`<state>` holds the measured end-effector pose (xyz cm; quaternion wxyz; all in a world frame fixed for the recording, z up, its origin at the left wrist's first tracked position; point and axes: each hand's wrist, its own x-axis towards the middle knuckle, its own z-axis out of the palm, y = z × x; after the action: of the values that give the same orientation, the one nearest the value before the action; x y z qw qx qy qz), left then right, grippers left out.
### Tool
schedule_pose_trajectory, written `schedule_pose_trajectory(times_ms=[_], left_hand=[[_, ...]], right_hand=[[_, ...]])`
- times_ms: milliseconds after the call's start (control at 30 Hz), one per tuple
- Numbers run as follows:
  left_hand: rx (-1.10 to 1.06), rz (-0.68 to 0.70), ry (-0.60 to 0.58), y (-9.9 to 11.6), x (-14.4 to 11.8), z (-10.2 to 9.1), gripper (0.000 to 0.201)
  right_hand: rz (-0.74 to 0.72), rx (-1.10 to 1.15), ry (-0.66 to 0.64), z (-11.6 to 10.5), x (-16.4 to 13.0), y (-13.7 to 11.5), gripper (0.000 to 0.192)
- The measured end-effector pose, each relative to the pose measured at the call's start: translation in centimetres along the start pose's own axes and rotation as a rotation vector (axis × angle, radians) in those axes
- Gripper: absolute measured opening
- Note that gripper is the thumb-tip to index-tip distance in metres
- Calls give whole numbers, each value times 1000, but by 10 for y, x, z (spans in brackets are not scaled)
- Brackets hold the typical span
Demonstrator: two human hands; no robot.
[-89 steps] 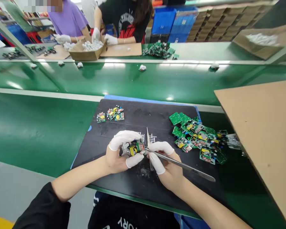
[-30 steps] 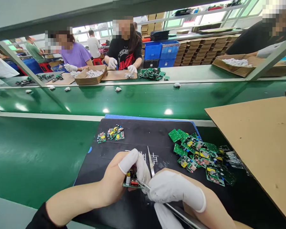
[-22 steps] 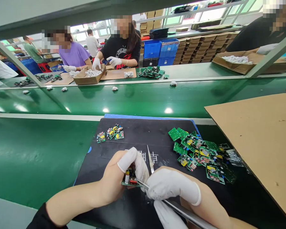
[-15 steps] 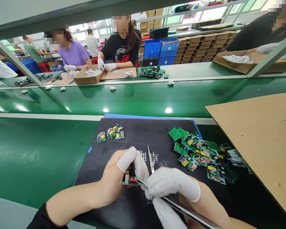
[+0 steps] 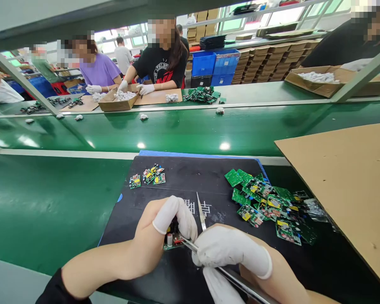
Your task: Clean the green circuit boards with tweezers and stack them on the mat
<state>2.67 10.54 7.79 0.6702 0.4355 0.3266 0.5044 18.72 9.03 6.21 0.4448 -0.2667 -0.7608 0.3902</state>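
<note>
My left hand, its fingers in white finger cots, is closed around a small circuit board above the black mat. The board's lower edge shows a pale cylindrical part and a red one; the rest is hidden under my fingers. My right hand, also in white finger covers, grips long metal tweezers. Their thin tips reach the red part of the board. Just beyond my hands, a slim pointed tool lies on the mat.
Several finished-looking boards lie at the mat's upper left, and a heap of circuit boards at right. A cardboard sheet juts in from the right. Beyond runs a green conveyor carrying small white-wrapped pieces; co-workers sit across it.
The white-wrapped pieces on the conveyor have shifted left. My hands and the board have barely moved. Across the belt, a co-worker's hand has moved over to the box of white pieces.
</note>
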Motion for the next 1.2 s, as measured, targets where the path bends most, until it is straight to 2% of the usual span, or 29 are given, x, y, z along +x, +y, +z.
schedule_pose_trajectory(times_ms=[367, 533, 667, 767, 867, 1033, 1200], left_hand=[[211, 328, -42, 9, -6, 4, 46], [211, 348, -20, 8, -9, 5, 46], [229, 373, -19, 9, -9, 6, 46], [267, 408, -12, 9, -8, 6, 46], [295, 426, -21, 10, -7, 6, 46], [360, 483, -35, 11, -6, 6, 45], [436, 552, -12, 12, -5, 5, 45]], right_hand=[[58, 95, -27, 2, -10, 1, 21], [142, 90, -44, 2, -16, 4, 13], [220, 192, -73, 1, -16, 7, 17], [249, 243, -61, 3, -16, 9, 13], [239, 211, 6, 8, -16, 9, 11], [153, 166, -73, 6, -13, 6, 19], [31, 167, -12, 6, -9, 6, 21]])
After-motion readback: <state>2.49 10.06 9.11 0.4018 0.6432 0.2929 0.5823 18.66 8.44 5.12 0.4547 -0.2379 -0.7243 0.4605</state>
